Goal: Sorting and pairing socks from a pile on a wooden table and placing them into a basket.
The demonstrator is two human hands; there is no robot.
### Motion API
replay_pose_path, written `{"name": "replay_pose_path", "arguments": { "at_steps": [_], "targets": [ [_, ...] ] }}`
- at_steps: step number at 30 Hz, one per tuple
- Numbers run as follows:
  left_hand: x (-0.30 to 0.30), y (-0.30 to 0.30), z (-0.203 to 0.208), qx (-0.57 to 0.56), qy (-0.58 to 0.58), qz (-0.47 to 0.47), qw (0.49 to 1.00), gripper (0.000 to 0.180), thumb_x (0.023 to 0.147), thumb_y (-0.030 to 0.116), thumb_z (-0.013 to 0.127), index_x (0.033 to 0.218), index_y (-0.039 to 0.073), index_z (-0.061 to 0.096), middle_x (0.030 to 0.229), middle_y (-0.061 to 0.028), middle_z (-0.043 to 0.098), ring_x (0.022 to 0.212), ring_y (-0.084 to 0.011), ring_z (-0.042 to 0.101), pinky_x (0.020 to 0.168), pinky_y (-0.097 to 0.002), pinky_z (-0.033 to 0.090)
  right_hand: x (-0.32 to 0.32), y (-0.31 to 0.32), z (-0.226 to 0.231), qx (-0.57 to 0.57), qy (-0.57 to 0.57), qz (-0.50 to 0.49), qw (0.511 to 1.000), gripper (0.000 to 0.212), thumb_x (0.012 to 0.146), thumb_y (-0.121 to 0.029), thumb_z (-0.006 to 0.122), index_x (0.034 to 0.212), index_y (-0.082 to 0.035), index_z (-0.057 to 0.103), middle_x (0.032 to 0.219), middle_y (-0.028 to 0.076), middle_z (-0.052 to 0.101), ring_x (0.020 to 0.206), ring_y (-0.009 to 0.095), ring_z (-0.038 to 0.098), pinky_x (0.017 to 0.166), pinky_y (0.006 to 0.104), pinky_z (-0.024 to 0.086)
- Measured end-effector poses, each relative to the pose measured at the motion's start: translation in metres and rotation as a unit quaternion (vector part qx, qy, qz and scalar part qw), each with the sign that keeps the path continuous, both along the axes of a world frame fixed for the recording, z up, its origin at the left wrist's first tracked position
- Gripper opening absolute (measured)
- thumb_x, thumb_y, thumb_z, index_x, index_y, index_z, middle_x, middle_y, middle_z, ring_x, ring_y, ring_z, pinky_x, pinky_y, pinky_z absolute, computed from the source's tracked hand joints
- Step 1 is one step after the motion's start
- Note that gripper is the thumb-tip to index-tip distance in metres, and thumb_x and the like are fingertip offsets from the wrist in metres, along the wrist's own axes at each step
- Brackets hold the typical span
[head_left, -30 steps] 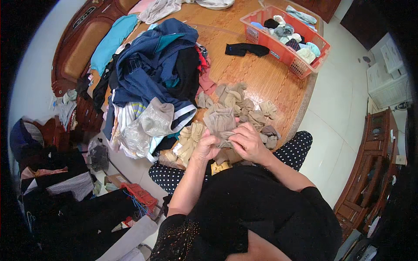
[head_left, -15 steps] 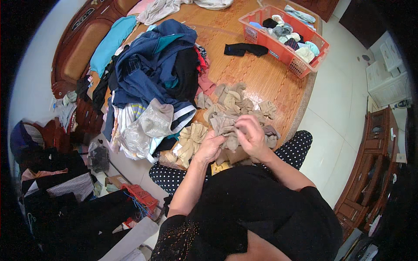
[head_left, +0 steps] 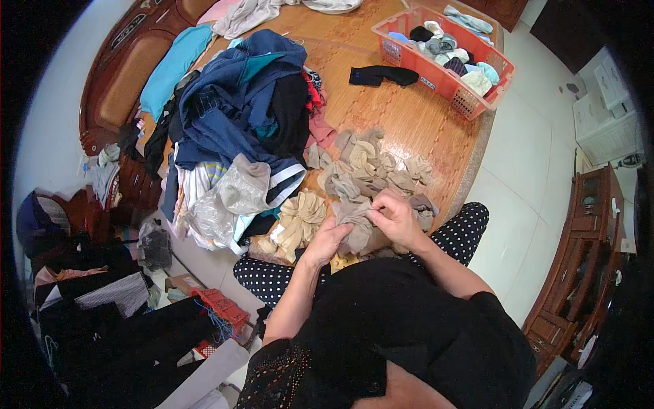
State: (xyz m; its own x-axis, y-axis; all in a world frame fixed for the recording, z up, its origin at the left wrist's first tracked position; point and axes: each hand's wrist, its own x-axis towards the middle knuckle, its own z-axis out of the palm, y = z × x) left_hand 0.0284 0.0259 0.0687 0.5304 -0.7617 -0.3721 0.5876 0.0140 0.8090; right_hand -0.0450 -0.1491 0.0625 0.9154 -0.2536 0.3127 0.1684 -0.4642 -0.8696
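A thin taupe stocking sock (head_left: 355,230) is gathered and slightly stretched between my two hands. My left hand (head_left: 327,242) grips its left side, thumb on top. On the other side my right hand (head_left: 396,221) pinches the fabric between thumb and bent fingers. Just beyond lies a loose heap of beige and taupe thin socks (head_left: 364,157), crumpled and partly overlapping. Beside my left hand sits a tan bunched bundle of similar thin fabric (head_left: 302,213). How much of the heap lies under my hands is hidden.
A navy jacket (head_left: 231,95) tops a large clothes pile at left. A black sock (head_left: 383,76) lies near a red plastic basket (head_left: 436,85) of balled socks. All rest on a wooden mat surface (head_left: 436,146). Dark clothes (head_left: 122,334) fill the lower left.
The taupe sock has been spread wider and flatter between my hands. My right fingers, raised and looser before, now pinch its edge. My left hand has turned slightly.
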Motion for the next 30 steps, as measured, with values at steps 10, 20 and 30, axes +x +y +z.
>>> {"name": "replay_pose_path", "arguments": {
  "at_steps": [10,20,30],
  "targets": [
    [-0.008,0.010,-0.028,0.045,0.016,0.086,0.995,0.025,0.085,0.001,0.052,0.110,0.000,0.056,0.095,-0.0046,0.064,0.080,-0.0124,0.061,0.074,-0.0256,0.049,-0.014,0.010,-0.020,0.260,0.095,0.051,0.960,0.012,0.083,-0.012,0.059,0.077,-0.005,0.051,0.070,-0.006,0.042,0.064,0.004,0.039,0.056,0.0215,0.035],
    [-0.010,0.019,-0.022,0.043,-0.005,0.065,0.997,0.021,0.081,-0.001,0.059,0.102,-0.001,0.060,0.094,-0.0044,0.064,0.082,-0.0104,0.061,0.075,-0.0230,0.049,-0.018,0.011,-0.040,0.286,0.131,0.107,0.943,0.012,0.087,-0.015,0.056,0.081,-0.006,0.052,0.071,-0.008,0.040,0.064,0.002,0.035,0.054,0.0196,0.030],
    [-0.012,0.025,-0.025,0.089,-0.011,0.057,0.994,0.022,0.082,-0.003,0.056,0.103,-0.002,0.058,0.096,-0.0073,0.064,0.082,-0.0124,0.061,0.076,-0.0255,0.049,-0.024,0.009,-0.028,0.395,0.240,0.146,0.875,0.043,0.081,0.008,0.042,0.123,-0.002,0.043,0.099,0.003,0.059,0.089,0.008,0.055,0.073,0.0208,0.044]
  ]
}}
